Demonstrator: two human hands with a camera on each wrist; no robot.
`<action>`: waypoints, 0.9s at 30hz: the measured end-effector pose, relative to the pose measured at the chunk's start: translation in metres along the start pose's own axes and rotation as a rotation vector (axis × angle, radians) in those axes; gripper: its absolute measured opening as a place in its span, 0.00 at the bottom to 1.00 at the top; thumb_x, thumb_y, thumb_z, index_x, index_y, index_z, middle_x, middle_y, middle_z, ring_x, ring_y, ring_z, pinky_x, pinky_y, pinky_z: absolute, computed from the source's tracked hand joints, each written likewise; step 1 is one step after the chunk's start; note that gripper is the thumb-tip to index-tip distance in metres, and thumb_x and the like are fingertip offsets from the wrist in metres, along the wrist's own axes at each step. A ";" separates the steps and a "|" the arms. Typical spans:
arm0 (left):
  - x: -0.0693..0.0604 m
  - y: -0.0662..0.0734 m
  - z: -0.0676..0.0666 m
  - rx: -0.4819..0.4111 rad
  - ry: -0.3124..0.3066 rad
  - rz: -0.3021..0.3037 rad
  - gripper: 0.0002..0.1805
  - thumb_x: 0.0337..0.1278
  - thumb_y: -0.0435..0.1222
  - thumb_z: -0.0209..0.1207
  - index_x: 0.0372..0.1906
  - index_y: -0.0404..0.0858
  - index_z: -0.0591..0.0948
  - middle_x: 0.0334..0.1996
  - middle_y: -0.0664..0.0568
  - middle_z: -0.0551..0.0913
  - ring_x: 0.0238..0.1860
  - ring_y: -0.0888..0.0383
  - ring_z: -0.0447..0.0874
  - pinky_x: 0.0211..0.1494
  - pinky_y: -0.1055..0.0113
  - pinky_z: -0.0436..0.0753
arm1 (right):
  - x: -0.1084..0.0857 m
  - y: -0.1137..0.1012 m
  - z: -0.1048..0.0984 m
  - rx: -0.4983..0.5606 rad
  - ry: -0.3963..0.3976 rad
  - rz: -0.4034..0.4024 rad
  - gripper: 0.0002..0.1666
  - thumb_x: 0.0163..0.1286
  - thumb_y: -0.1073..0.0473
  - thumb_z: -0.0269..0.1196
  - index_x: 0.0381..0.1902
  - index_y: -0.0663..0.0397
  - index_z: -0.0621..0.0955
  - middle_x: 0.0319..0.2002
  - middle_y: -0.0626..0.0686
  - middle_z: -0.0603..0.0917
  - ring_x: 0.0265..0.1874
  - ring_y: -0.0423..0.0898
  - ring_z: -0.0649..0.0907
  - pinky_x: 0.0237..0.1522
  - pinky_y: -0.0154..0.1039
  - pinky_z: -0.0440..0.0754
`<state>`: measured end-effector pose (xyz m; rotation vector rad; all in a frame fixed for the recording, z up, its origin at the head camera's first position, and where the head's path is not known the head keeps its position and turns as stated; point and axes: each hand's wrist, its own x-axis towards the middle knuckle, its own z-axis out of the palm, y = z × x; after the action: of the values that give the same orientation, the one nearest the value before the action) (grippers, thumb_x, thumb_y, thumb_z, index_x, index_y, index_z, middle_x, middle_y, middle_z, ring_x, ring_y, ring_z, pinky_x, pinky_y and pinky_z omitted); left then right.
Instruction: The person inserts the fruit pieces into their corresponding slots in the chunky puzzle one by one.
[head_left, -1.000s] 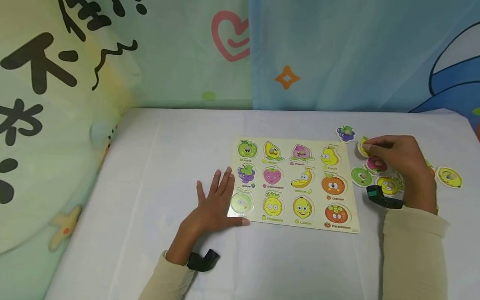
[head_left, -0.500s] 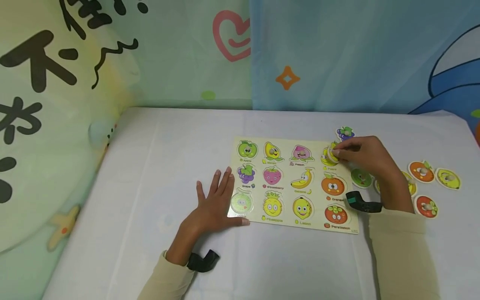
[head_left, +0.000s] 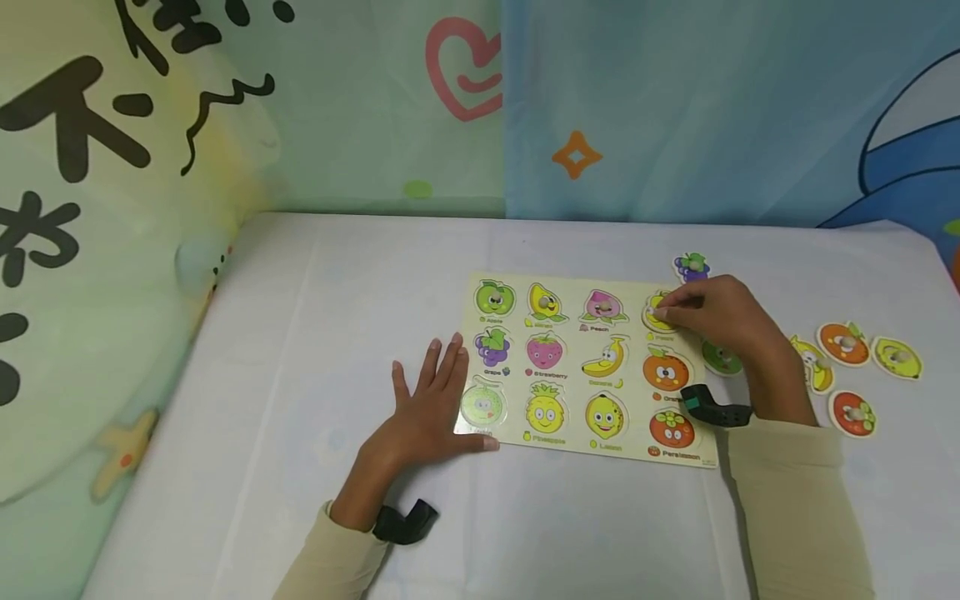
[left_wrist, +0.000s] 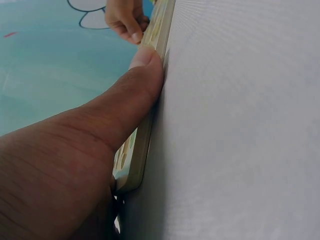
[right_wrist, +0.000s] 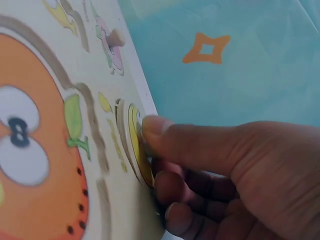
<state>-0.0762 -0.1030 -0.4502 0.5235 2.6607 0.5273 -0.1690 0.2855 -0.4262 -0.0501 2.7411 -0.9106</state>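
Observation:
My right hand (head_left: 723, 312) pinches a yellow pear puzzle piece (right_wrist: 134, 127) between thumb and fingers. The piece sits over the pear recess at the top right corner of the fruit puzzle board (head_left: 573, 350). In the right wrist view its edge stands a little above the board; whether it is fully seated I cannot tell. My left hand (head_left: 427, 421) lies with spread, straight fingers along the board's left edge, thumb (left_wrist: 145, 70) against the near edge. A mango piece (head_left: 545, 302) and a peach piece (head_left: 602, 305), both with knobs, lie in their recesses.
Loose pieces lie right of the board: grapes (head_left: 692, 266) behind my right hand, a round green piece (head_left: 722, 357), a banana (head_left: 816, 367), an orange (head_left: 844, 343), a lemon (head_left: 897, 357) and a red fruit (head_left: 853, 413). My right arm hides some pieces. A curtain hangs behind the white table.
My right hand has carried the pear piece left from the loose pieces to the board's top right recess and lowered it there. The left hand has stayed in place.

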 end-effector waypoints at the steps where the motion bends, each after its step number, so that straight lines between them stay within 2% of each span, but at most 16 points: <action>1: 0.000 0.000 0.000 -0.001 0.002 0.002 0.68 0.40 0.65 0.67 0.78 0.40 0.41 0.78 0.53 0.31 0.75 0.50 0.21 0.64 0.33 0.25 | 0.000 -0.001 0.000 -0.009 0.004 -0.010 0.18 0.66 0.51 0.66 0.41 0.63 0.86 0.38 0.59 0.85 0.37 0.52 0.78 0.38 0.45 0.73; 8: 0.000 0.000 0.001 0.004 0.008 0.002 0.69 0.40 0.66 0.67 0.78 0.40 0.41 0.77 0.53 0.30 0.75 0.50 0.21 0.64 0.33 0.26 | 0.000 -0.007 0.005 -0.057 0.039 -0.055 0.14 0.66 0.57 0.66 0.39 0.65 0.86 0.35 0.60 0.84 0.36 0.54 0.77 0.36 0.47 0.73; 13: 0.000 0.000 0.001 0.006 0.011 -0.004 0.69 0.40 0.66 0.67 0.78 0.40 0.40 0.77 0.52 0.30 0.75 0.50 0.21 0.64 0.33 0.26 | 0.002 -0.012 0.008 -0.033 0.057 -0.040 0.15 0.67 0.58 0.64 0.42 0.67 0.85 0.38 0.63 0.83 0.39 0.56 0.77 0.41 0.51 0.73; 18: -0.001 -0.001 0.000 -0.004 0.018 -0.013 0.69 0.40 0.65 0.68 0.78 0.40 0.40 0.77 0.52 0.30 0.75 0.50 0.21 0.65 0.33 0.26 | 0.004 -0.011 0.006 -0.012 0.061 0.012 0.24 0.72 0.49 0.59 0.49 0.66 0.83 0.43 0.65 0.81 0.42 0.57 0.75 0.43 0.53 0.72; 20: 0.000 -0.002 0.000 -0.007 0.017 -0.014 0.69 0.40 0.65 0.67 0.78 0.41 0.39 0.77 0.52 0.30 0.75 0.50 0.21 0.65 0.33 0.26 | 0.003 -0.008 0.004 0.006 0.115 0.046 0.27 0.74 0.46 0.55 0.55 0.65 0.81 0.46 0.65 0.80 0.42 0.57 0.76 0.41 0.52 0.73; 24: 0.001 -0.001 0.000 0.003 0.008 -0.001 0.69 0.40 0.66 0.66 0.78 0.40 0.39 0.77 0.52 0.29 0.75 0.50 0.21 0.64 0.32 0.26 | 0.003 0.001 0.000 0.033 0.276 0.071 0.26 0.77 0.51 0.50 0.61 0.64 0.77 0.55 0.67 0.75 0.41 0.57 0.75 0.36 0.49 0.72; 27: 0.001 -0.001 0.000 0.014 -0.001 0.002 0.69 0.40 0.67 0.65 0.78 0.40 0.39 0.77 0.52 0.29 0.75 0.50 0.21 0.64 0.31 0.26 | 0.005 0.006 -0.001 0.038 0.316 0.078 0.24 0.77 0.55 0.49 0.63 0.64 0.75 0.64 0.66 0.68 0.46 0.60 0.74 0.42 0.53 0.74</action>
<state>-0.0773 -0.1031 -0.4507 0.5306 2.6654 0.5096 -0.1743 0.2905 -0.4299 0.2258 2.9853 -1.0251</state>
